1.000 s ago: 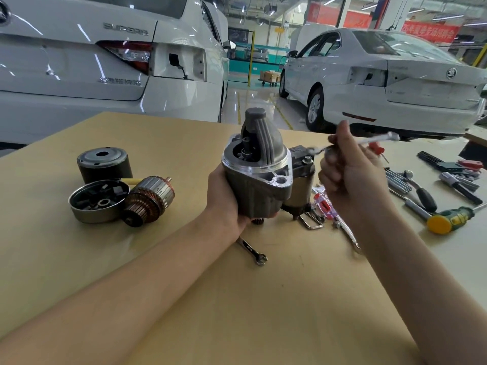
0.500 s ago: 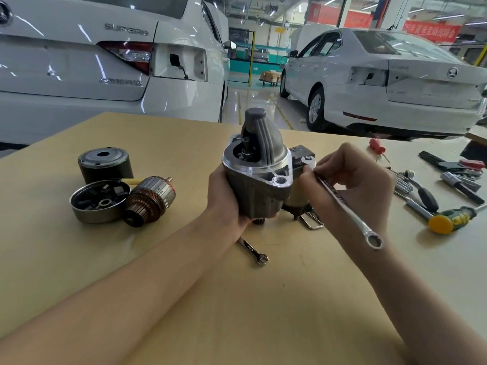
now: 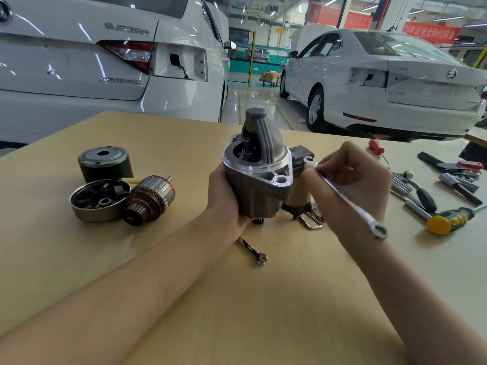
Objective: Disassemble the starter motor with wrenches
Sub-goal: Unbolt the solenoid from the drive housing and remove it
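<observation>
The grey starter motor housing stands upright at the middle of the wooden table, nose up. My left hand grips its left side. Behind its right side sits the solenoid, with a nut on top. My right hand holds a silver combination wrench; one end sits on that nut, the ring end points toward me. A second small wrench lies on the table below the motor.
At the left lie removed parts: a dark cylindrical casing, an end cap with brushes and the copper armature. To the right lie screwdrivers and sockets, one with a yellow-green handle. White cars stand beyond the table.
My right hand came down from a raised position and swung the wrench around, setting its far end on the solenoid nut. The left hand and motor stayed put.
</observation>
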Motion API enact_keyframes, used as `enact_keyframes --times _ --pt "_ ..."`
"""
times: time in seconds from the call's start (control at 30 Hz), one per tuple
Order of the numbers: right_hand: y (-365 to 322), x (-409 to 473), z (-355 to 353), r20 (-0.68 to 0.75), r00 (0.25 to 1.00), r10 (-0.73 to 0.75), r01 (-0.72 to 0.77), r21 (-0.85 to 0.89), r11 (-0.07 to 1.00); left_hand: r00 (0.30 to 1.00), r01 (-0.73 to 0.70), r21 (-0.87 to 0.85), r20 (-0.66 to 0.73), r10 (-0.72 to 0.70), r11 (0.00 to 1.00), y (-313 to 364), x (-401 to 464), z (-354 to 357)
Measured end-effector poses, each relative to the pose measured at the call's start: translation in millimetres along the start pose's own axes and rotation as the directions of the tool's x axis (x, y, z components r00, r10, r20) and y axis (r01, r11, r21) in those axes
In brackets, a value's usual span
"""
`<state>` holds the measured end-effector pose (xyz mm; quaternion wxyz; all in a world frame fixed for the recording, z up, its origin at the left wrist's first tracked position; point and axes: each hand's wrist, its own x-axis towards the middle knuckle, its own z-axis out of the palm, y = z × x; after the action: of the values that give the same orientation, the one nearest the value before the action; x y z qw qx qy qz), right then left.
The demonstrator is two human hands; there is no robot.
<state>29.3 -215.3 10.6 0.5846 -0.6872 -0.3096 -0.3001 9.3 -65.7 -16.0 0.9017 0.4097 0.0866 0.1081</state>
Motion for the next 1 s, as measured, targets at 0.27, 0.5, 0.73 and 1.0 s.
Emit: enact_keyframes --times 0.27,0.5,0.73,1.0 --pt "2.7 19.6 -14.2 0.238 0.877 0.417 -0.48 0.402 0.78 1.0 0.009 -0.025 -0.002 -0.009 1.0 0.7 -0.7 1.5" --pt "1.7 25.1 -12.8 0.415 0.706 0.575 -0.692 0.578 0.433 1.0 0.022 -0.031 -0.017 -0.023 0.999 1.6 -1.1 1.4" --pt "2.3 25.8 -13.8 0.37 0.681 0.631 -0.688 0.619 0.379 1.0 0.023 -0.034 -0.012 -0.024 0.999 1.1 -0.9 2.0" --pt "1.9 17.5 -16.7 0.108 0.951 0.289 -0.304 0.496 0.813 1.0 0.014 -0.032 -0.003 -0.014 0.999 0.2 -0.6 1.2"
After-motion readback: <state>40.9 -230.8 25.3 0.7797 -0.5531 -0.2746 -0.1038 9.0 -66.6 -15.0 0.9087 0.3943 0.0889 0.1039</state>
